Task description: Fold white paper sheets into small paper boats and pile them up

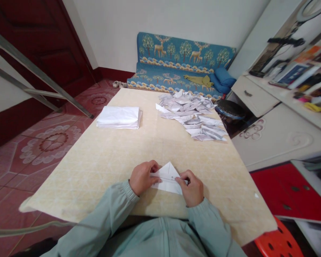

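Observation:
A white sheet of paper [168,177], folded to a point at its far end, lies on the beige table [117,153] near the front edge. My left hand [142,177] presses on its left side with fingers curled over the edge. My right hand [192,187] pinches its right side. Both hands rest on the tabletop with the paper between them.
A neat stack of flat white sheets [119,117] sits at the far left of the table. A heap of several folded papers [194,116] spreads over the far right. A blue patterned sofa [182,67] stands behind; white cabinets [278,132] and a red stool [280,242] are on the right.

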{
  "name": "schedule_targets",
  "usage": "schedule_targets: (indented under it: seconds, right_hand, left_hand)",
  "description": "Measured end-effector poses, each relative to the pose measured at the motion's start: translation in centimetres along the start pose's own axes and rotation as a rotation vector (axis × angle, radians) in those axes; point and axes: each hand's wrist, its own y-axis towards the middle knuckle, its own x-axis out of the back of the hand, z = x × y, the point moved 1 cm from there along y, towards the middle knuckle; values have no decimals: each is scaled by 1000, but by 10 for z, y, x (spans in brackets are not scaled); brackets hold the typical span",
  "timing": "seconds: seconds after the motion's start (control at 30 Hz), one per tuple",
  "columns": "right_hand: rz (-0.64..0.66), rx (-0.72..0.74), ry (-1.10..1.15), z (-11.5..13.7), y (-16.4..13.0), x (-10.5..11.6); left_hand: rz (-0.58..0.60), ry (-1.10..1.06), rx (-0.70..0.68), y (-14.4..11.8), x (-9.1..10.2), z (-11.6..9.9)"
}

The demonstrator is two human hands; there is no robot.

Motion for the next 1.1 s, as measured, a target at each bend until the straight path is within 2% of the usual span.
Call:
schedule_targets:
  seconds: [0.13, 0.23, 0.3, 0.37, 0.43, 0.5, 0.57, 0.6, 0.63, 0.7, 0.77, 0.8, 0.87, 0.93, 1.03, 1.1]
  right_hand:
    - [18, -143, 370, 6, 12, 4]
    - [-27, -296, 708, 16, 20, 2]
    - [-66, -349, 843, 24, 21, -4]
    - [-53, -372, 924, 32, 18, -15]
    - [5, -364, 971, 40, 15, -22]
    - [57, -302, 927, 47, 17, -21]
    - [63, -158, 765, 56, 27, -8]
    - [43, -45, 639, 61, 34, 2]
    - [2, 104, 478, 67, 41, 13]
    - [-52, 443, 115, 82, 53, 33]
    - [-50, 683, -215, 93, 60, 40]
    - [-41, 765, -331, 96, 60, 38]
    - [-6, 852, -475, 95, 54, 23]
    - [27, 860, -532, 84, 43, 0]
    - [79, 796, -494, 61, 26, -28]
    - [91, 736, -416, 46, 18, -34]
  left_hand:
    - [42, -330, 85, -5, -8, 4]
    - [-55, -610, 246, -11, -16, 1]
    - [-138, -755, 328, -16, -22, -7]
    - [-171, -920, 365, -20, -29, -18]
    - [-117, -1064, 349, -24, -36, -27]
    - [-11, -1097, 305, -26, -39, -32]
    - [56, -999, 238, -27, -35, -31]
    - [34, -915, 200, -26, -30, -29]
    - [-30, -815, 159, -25, -22, -27]
    - [-276, -576, 62, -24, -3, -25]
    - [-496, -275, -69, -22, 14, -26]
    - [-528, -125, -152, -21, 20, -28]
    - [-478, 93, -308, -19, 23, -29]
    - [-365, 169, -397, -18, 16, -26]
    - [-234, 149, -385, -18, -2, -13]
    - [-171, 150, -353, -18, -12, -4]
